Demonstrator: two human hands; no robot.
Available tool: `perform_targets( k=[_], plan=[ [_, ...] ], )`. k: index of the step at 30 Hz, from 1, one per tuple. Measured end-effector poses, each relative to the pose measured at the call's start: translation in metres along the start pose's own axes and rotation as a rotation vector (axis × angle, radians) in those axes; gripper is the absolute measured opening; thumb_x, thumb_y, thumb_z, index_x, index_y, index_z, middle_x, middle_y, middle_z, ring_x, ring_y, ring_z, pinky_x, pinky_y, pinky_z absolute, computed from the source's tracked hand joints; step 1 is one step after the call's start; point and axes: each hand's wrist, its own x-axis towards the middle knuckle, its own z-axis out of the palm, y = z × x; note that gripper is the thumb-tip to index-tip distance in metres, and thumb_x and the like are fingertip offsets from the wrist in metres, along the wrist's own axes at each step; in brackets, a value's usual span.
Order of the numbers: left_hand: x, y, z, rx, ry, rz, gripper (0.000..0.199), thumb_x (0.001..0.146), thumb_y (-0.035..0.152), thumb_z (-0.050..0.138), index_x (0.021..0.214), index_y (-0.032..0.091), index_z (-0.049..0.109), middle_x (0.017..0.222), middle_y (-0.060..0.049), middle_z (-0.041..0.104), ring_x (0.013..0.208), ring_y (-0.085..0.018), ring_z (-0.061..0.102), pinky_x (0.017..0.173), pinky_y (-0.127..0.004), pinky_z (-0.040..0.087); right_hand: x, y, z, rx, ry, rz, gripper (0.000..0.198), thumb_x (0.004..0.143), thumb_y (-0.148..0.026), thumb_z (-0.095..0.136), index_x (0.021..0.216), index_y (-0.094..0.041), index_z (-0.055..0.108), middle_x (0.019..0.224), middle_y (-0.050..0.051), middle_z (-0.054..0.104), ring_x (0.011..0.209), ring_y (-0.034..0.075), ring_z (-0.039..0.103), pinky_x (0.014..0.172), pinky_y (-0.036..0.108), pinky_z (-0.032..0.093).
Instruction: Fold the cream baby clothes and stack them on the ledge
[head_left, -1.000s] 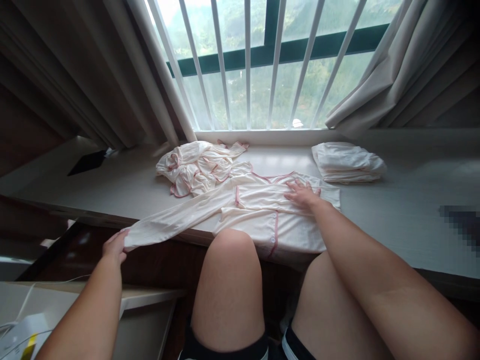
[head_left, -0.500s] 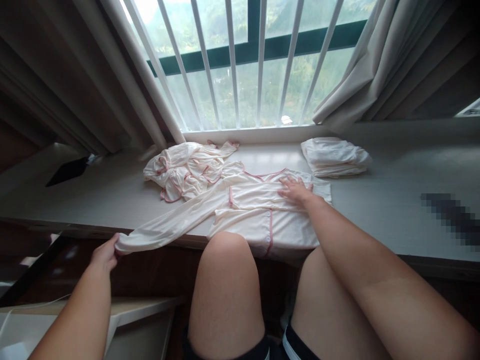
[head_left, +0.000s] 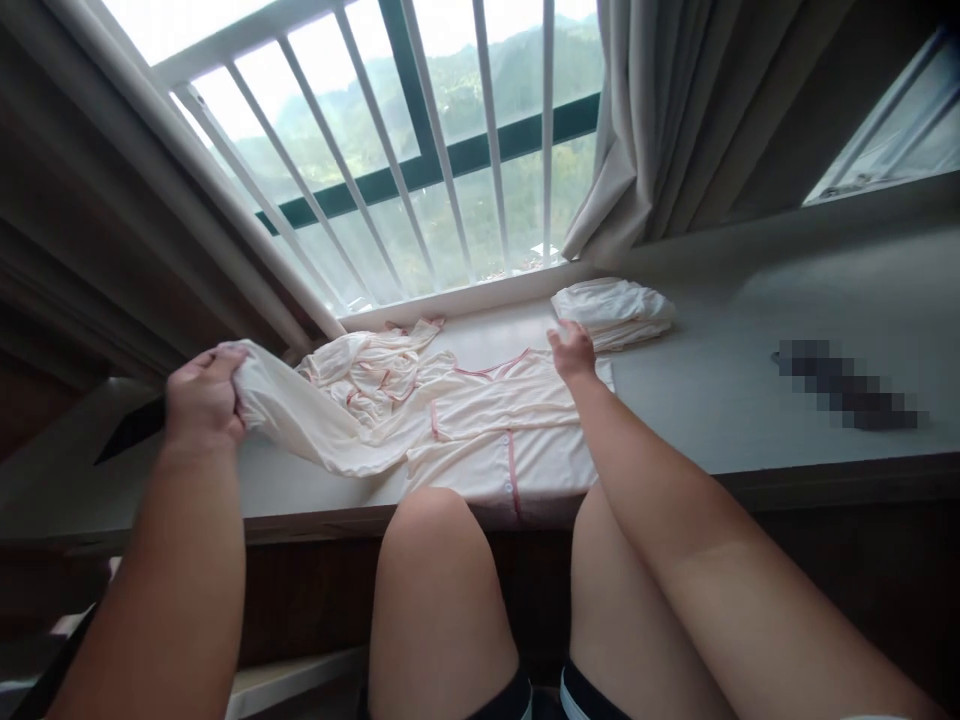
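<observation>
A cream pajama top (head_left: 480, 405) with pink piping and buttons lies on the sill in front of my knees, its lower part hanging at the front edge. Its long sleeve (head_left: 300, 425) stretches out to the left, and my left hand (head_left: 206, 390) is closed around the cuff end, lifting it off the surface. My right hand (head_left: 573, 352) hovers over the top's right end, close to the folded white clothes (head_left: 615, 310). Its fingers are loosely bent and apart, and nothing shows in them.
A crumpled cream garment with pink trim (head_left: 364, 365) lies behind the sleeve. The wide sill (head_left: 697, 370) runs under a barred window between grey curtains (head_left: 637, 130). A dark flat object (head_left: 131, 430) lies at left, and a blurred-out dark item (head_left: 847, 385) at right.
My left hand has raised the sleeve end up and away from the front edge. My right hand has come off the pajama top toward the folded clothes. The view has turned right.
</observation>
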Motion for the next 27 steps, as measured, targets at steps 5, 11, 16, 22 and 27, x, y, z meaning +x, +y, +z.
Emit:
perform_targets(
  k=[5, 11, 16, 22, 27],
  plan=[
    [-0.056, 0.048, 0.174, 0.003, -0.375, 0.122, 0.032, 0.083, 0.023, 0.075, 0.106, 0.001, 0.068, 0.083, 0.0, 0.064, 0.076, -0.012, 0.063, 0.073, -0.026, 0.046, 0.015, 0.005, -0.029, 0.198, 0.218, 0.066, 0.058, 0.099, -0.041, 0.023, 0.14, -0.014, 0.054, 0.138, 0.016, 0.057, 0.13, 0.027, 0.051, 0.113, 0.041, 0.041],
    [-0.152, 0.008, 0.304, 0.167, -0.971, -0.21, 0.047, 0.081, 0.046, 0.081, 0.112, 0.017, 0.064, 0.107, -0.014, 0.069, 0.081, -0.021, 0.07, 0.07, -0.034, 0.052, 0.026, 0.03, -0.059, 0.235, 0.277, 0.09, 0.056, 0.1, -0.034, 0.019, 0.139, -0.011, 0.052, 0.137, 0.017, 0.058, 0.125, 0.025, 0.055, 0.108, 0.038, 0.044],
    [-0.177, -0.055, 0.296, 0.308, -1.094, -0.328, 0.053, 0.079, 0.062, 0.077, 0.103, 0.015, 0.07, 0.117, -0.022, 0.067, 0.091, -0.028, 0.069, 0.07, -0.039, 0.052, 0.025, 0.056, -0.072, 0.218, 0.086, 0.143, 0.04, 0.097, -0.034, 0.038, 0.121, -0.016, 0.063, 0.119, 0.012, 0.069, 0.107, 0.024, 0.065, 0.096, 0.032, 0.052],
    [-0.136, -0.13, 0.225, 0.67, -1.023, -0.044, 0.044, 0.08, 0.058, 0.068, 0.088, 0.016, 0.075, 0.088, -0.011, 0.073, 0.087, -0.027, 0.066, 0.078, -0.038, 0.053, 0.014, 0.06, -0.046, 0.088, -0.304, 0.026, 0.026, 0.09, -0.039, 0.059, 0.099, -0.017, 0.07, 0.097, 0.006, 0.073, 0.089, 0.019, 0.064, 0.082, 0.027, 0.048],
    [-0.103, -0.169, 0.183, 0.911, -1.098, -0.062, 0.04, 0.081, 0.045, 0.063, 0.105, 0.016, 0.075, 0.106, -0.011, 0.075, 0.098, -0.028, 0.069, 0.089, -0.038, 0.053, 0.013, 0.047, -0.007, -0.004, -0.472, -0.026, 0.032, 0.084, -0.047, 0.07, 0.082, -0.015, 0.071, 0.077, 0.006, 0.07, 0.074, 0.016, 0.06, 0.07, 0.023, 0.042]
  ],
)
